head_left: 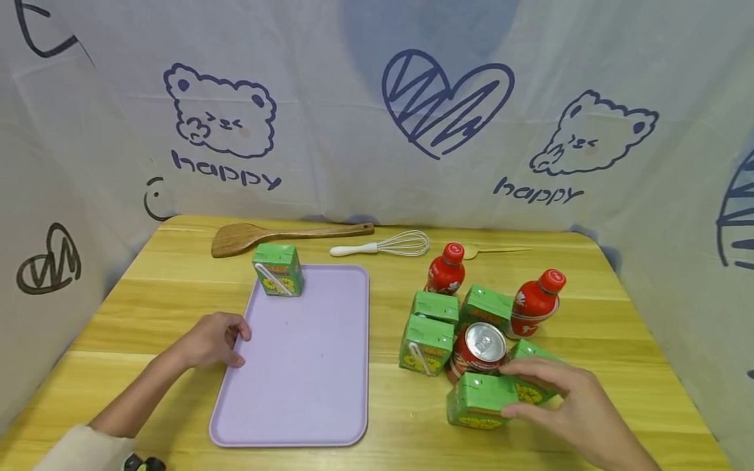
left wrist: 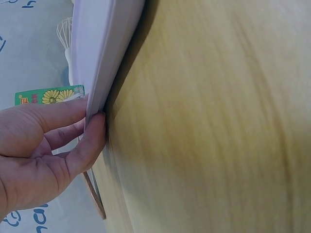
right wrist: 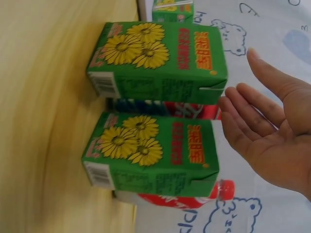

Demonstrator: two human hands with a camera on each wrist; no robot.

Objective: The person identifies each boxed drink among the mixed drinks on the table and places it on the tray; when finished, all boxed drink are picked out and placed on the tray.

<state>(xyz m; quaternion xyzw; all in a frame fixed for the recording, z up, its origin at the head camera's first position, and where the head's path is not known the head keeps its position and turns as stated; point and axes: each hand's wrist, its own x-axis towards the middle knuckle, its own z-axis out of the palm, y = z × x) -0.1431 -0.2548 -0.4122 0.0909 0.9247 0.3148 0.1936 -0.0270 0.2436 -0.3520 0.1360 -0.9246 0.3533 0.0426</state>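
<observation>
As you stood the lilac tray [head_left: 306, 373] on the table's [head_left: 607, 327] left half, your left hand [head_left: 212, 340] pinched its near-left rim between thumb and fingers, while your right hand [head_left: 568, 405], its fingers extended and well apart from the thumb, reached in over a crowded group of drinks at right. Nearest to it were the front carton [head_left: 480, 400], green and upright, and the right-hand carton [head_left: 537, 352], which your hand partly hid from the head view; whether a fingertip touched either one, you could not tell. The right wrist view showed a gap between the two, with a red can [head_left: 484, 343] standing behind it. That can crowded the far side of the front carton, and a close pair of green cartons [head_left: 427, 345] stood between it and the tray. Behind the can rose a rear carton [head_left: 485, 306], with one red-capped bottle [head_left: 446, 269] beyond the pair and a second bottle [head_left: 533, 306] at the group's right. Across from them, a lone carton [head_left: 277, 269] stood upright at the tray's far-left corner. Along the table's far edge lay a wooden spatula [head_left: 241, 239], a white-handled whisk [head_left: 403, 243] and a small yellow spoon [head_left: 495, 250], before a pale cloth [head_left: 330, 98] drawn with bears and hearts.
</observation>
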